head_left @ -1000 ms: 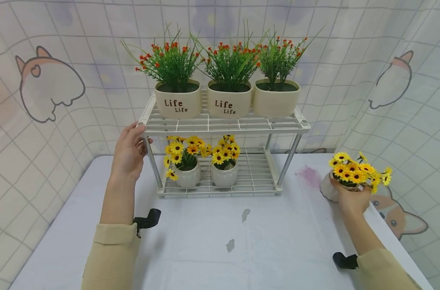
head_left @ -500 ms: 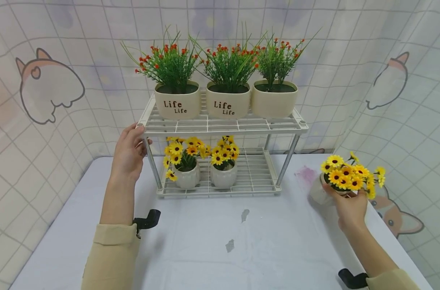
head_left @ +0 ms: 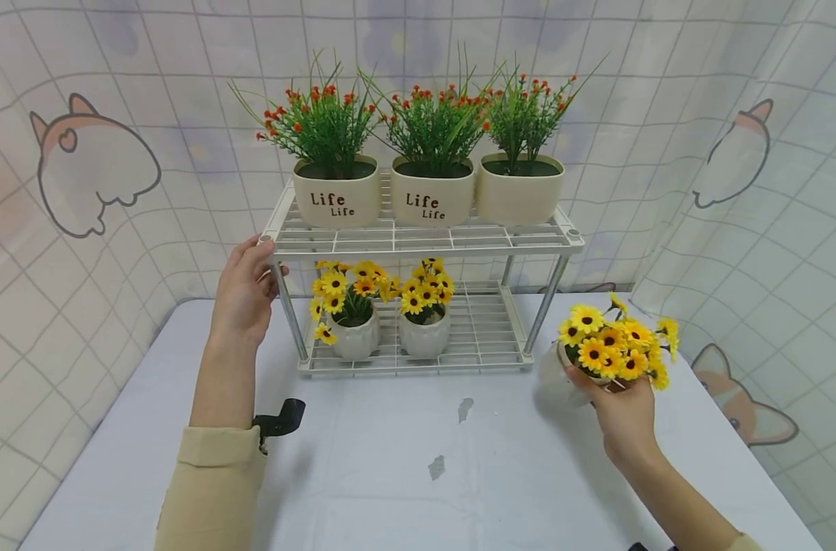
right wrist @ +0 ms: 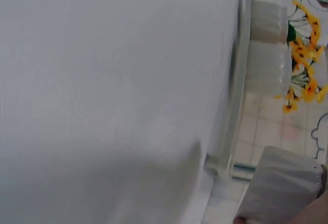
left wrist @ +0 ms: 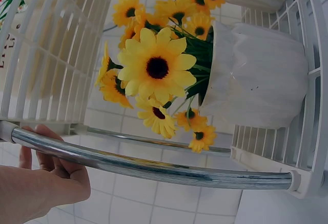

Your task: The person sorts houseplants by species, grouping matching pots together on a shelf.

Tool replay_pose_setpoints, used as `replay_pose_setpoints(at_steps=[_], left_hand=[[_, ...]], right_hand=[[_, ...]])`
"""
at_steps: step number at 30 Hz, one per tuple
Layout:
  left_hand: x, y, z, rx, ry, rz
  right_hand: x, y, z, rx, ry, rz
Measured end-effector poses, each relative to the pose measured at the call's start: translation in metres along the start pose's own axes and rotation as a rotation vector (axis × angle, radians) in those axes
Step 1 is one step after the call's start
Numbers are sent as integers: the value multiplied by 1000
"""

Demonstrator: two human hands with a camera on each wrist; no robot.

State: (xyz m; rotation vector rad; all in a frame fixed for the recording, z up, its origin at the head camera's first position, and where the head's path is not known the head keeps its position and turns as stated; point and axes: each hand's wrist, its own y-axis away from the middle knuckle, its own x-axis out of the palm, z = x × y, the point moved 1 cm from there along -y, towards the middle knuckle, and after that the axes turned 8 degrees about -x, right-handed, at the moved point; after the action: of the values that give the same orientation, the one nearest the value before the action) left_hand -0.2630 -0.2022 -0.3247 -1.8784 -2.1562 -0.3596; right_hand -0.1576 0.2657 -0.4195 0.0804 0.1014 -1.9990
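Note:
My left hand holds a white two-tier wire rack at its front left upper corner. In the left wrist view, the curled fingers are at the upper end of the metal post. To the right of the rack, my right hand grips a potted yellow daisy plant by its tilted white pot; the pot also shows in the right wrist view. On the lower tier stand two similar plants, the left one and the middle one.
Three cream planters with red-flowered green plants line the upper tier. A white cloth with grey marks covers the table. Behind the rack hangs a checked curtain. The lower tier's bare wires lie right of the middle plant.
My right hand has carried the daisy plant leftward from the table's right edge, closer to the rack. My left hand stays at the rack's corner.

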Motion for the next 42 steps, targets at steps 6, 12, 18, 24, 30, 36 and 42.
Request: replay_pose_setpoints(at_steps=[6, 12, 18, 24, 30, 36, 42], left_hand=[[-1, -1, 0, 7, -4, -1], [-1, -1, -1, -5, 8, 3], [0, -1, 1, -19, 3, 4], [2, 0, -1, -19, 16, 13], [1, 1, -1, -3, 4, 4], [0, 1, 0, 0, 1, -1], [0, 1, 0, -7, 11, -8]], right_hand=[[31, 13, 4, -64, -16, 79], [65, 16, 0, -77, -12, 153], [93, 8, -9, -113, 2, 190], [112, -5, -12, -157, 47, 168], [125, -16, -13, -124, 62, 153], [133, -25, -15, -146, 117, 141], [139, -34, -17, -194, 179, 120]])
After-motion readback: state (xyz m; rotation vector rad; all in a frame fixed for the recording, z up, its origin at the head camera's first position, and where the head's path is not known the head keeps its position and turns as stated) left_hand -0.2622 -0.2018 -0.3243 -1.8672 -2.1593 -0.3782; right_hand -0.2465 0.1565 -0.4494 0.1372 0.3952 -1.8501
